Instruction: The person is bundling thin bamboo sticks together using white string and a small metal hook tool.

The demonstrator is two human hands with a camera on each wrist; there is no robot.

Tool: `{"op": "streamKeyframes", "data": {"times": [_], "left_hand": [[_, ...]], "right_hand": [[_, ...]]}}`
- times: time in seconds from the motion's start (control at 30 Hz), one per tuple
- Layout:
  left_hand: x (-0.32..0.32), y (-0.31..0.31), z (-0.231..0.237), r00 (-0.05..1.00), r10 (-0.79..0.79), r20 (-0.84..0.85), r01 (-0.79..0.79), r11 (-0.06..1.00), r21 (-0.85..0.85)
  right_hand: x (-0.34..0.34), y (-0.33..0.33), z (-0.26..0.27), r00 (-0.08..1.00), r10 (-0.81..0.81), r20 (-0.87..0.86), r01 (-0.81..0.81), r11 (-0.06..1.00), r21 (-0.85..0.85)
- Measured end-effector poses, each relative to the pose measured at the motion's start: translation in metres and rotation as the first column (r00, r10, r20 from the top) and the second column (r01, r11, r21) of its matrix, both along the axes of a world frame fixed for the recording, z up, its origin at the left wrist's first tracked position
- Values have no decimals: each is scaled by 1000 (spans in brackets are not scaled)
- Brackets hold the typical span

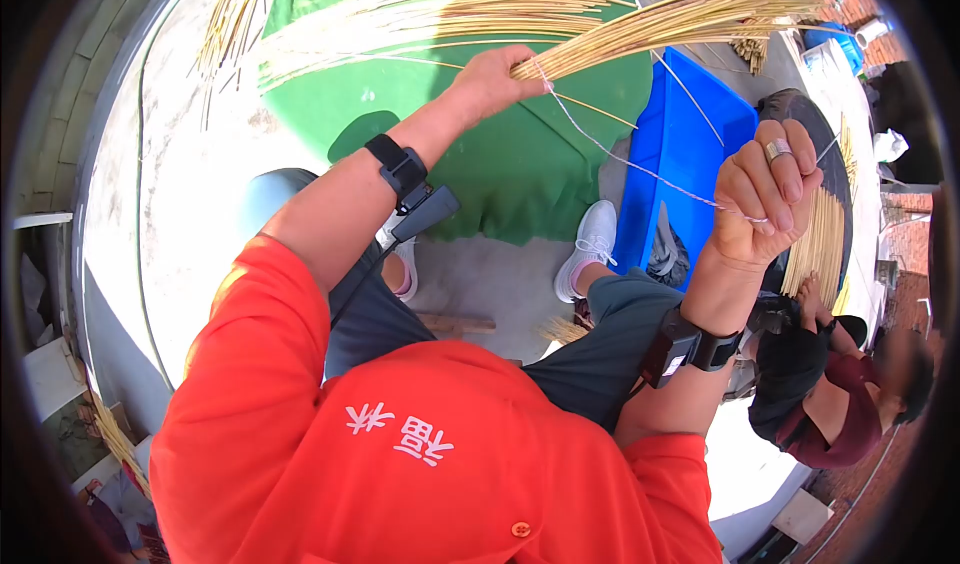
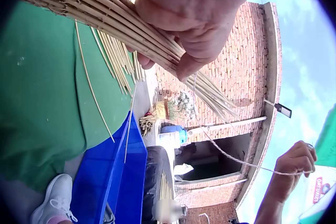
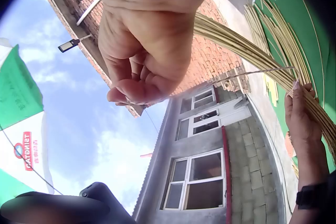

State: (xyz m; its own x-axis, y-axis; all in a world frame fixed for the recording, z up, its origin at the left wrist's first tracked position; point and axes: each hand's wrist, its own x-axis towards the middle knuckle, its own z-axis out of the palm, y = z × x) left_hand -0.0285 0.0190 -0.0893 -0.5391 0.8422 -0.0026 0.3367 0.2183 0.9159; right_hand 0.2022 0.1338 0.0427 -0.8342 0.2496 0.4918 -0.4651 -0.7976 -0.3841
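My left hand (image 1: 487, 86) grips a bundle of thin straw-coloured stalks (image 1: 640, 32) near its end, above a green cloth (image 1: 470, 184). A pale twisted string (image 1: 600, 144) runs from the bundle, beside the left thumb, across to my right hand (image 1: 765, 189). The fingers of the right hand are curled round the string, and a ring shows on one of them. In the left wrist view the thumb lies against the stalks (image 2: 121, 19) right where the string meets them. The right wrist view shows the string (image 3: 252, 71) stretched between both hands.
More loose stalks (image 1: 420, 24) lie on the cloth's far side. A blue plastic bin (image 1: 640, 204) stands right of the cloth, with a dark round surface carrying further stalks (image 1: 815, 234) behind it. Another person (image 1: 830, 384) sits at the right. White shoes (image 1: 592, 239) stand below.
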Motion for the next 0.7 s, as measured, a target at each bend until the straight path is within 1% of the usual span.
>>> {"op": "streamKeyframes", "data": {"times": [0.03,0.07,0.1,0.17,0.23,0.27,0.3,0.37,0.43,0.5,0.53,0.57,0.6,0.63,0.67,0.7], "left_hand": [[1,-1,4,1000,2,-1,-2,1000,6],[3,-2,12,999,-19,27,19,1000,-14],[5,-2,17,998,-41,57,43,998,-35],[9,-2,21,999,-38,32,39,999,-13],[13,-3,27,1000,-30,7,30,999,12],[16,-4,31,998,-56,21,54,996,76],[18,-6,35,996,-81,34,75,987,140],[25,-8,44,996,-70,51,60,984,168],[29,-10,51,995,-66,69,52,979,195],[31,-11,55,995,-68,70,51,976,213],[30,-11,54,995,-73,70,56,975,215],[30,-10,52,983,-113,144,75,966,247],[29,-10,52,964,-154,215,90,956,279],[28,-11,52,965,-156,213,93,955,280],[30,-12,55,946,-155,284,67,953,296],[30,-14,58,923,-156,353,42,950,310]], "right_hand": [[-1,-2,-1,998,-1,66,-6,995,98],[-4,-7,-3,966,-183,185,129,955,268],[-9,-14,-8,887,-351,298,232,900,369],[-21,-23,-12,712,-559,425,286,784,551],[-31,-34,-16,576,-705,413,308,656,689],[-34,-37,-18,510,-736,445,285,633,719],[-37,-38,-21,510,-738,442,286,631,722],[-41,-39,-29,388,-820,421,142,504,852],[-46,-43,-35,374,-825,423,121,496,860],[-48,-47,-39,339,-872,353,111,410,905],[-48,-47,-40,346,-867,358,109,416,903],[-48,-47,-41,343,-869,356,111,414,904],[-49,-47,-41,334,-890,309,124,367,922],[-49,-47,-41,325,-909,261,138,319,938],[-49,-48,-39,324,-910,259,142,318,938],[-48,-49,-37,316,-910,270,103,316,943]]}}
